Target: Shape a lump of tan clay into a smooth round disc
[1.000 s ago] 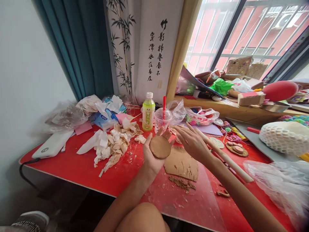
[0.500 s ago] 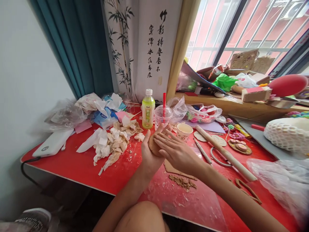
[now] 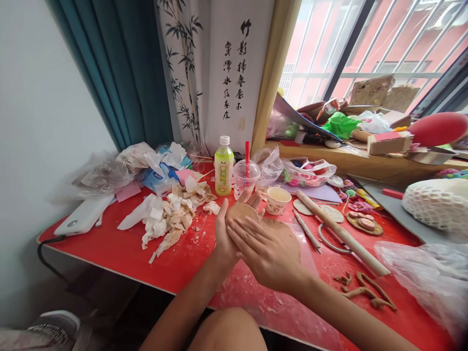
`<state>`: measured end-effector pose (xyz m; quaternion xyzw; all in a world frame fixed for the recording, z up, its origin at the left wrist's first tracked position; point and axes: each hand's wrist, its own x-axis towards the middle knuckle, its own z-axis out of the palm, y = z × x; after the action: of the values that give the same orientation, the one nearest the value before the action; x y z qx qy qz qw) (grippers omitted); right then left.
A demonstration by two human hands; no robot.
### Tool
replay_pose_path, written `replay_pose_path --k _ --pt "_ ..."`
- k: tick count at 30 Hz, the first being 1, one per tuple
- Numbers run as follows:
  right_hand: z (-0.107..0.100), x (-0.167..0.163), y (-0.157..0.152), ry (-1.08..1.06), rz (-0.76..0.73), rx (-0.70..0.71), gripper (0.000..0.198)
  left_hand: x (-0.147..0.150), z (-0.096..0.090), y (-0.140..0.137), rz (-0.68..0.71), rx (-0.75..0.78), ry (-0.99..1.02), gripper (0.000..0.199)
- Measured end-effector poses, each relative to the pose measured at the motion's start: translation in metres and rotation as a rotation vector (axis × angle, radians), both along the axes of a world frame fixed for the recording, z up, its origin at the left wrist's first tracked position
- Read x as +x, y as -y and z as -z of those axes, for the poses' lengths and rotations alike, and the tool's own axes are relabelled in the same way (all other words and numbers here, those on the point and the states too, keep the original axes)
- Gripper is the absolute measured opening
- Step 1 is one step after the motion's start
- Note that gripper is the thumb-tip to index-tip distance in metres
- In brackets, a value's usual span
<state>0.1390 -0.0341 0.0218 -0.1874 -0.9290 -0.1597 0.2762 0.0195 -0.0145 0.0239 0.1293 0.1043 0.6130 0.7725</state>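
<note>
A round, flat disc of brown clay [image 3: 242, 211] rests on the upturned palm of my left hand [image 3: 223, 234], whose thumb stands up along its left edge. Across the lower part of the disc lies my right hand [image 3: 265, 246], palm down with straight fingers close together. The disc's top surface shows above those fingers; its underside is hidden. Beneath and behind my right hand, a brown clay slab [image 3: 290, 236] lies on a clear sheet [image 3: 270, 304], partly covered from view. A paper cup [image 3: 278, 201] stands just beyond my hands.
On the red table [image 3: 146, 261] stand a drink bottle [image 3: 224, 168] and a plastic cup with a straw [image 3: 245, 178]. Crumpled tissues [image 3: 175, 212] lie left. To the right are a rolling pin [image 3: 340, 231], a pointed tool [image 3: 307, 231], a ring [image 3: 332, 242] and clay strips [image 3: 376, 290].
My right hand has slid down and toward me over the clay disc, uncovering its upper part. My left hand still supports the disc from below.
</note>
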Motion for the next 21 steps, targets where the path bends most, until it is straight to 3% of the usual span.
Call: replay_pose_path --k 2,7,13,18,21 --pt "0.006 0.009 0.000 0.000 -0.034 -0.023 0.044 0.000 0.000 0.000 -0.020 0.013 0.004 0.056" --pt "0.002 0.009 -0.014 -0.049 0.196 -0.096 0.045 0.003 -0.002 0.004 0.059 0.051 0.013 0.053" --pt "0.011 0.006 0.003 -0.035 0.016 -0.118 0.049 0.000 -0.002 0.003 -0.016 0.086 -0.007 0.055" --pt "0.009 0.011 -0.004 -0.083 0.194 -0.115 0.048 0.003 -0.003 0.005 0.038 0.080 -0.011 0.055" --pt "0.004 -0.001 -0.002 -0.079 0.148 -0.130 0.045 0.005 -0.006 0.006 0.049 0.049 -0.034 0.057"
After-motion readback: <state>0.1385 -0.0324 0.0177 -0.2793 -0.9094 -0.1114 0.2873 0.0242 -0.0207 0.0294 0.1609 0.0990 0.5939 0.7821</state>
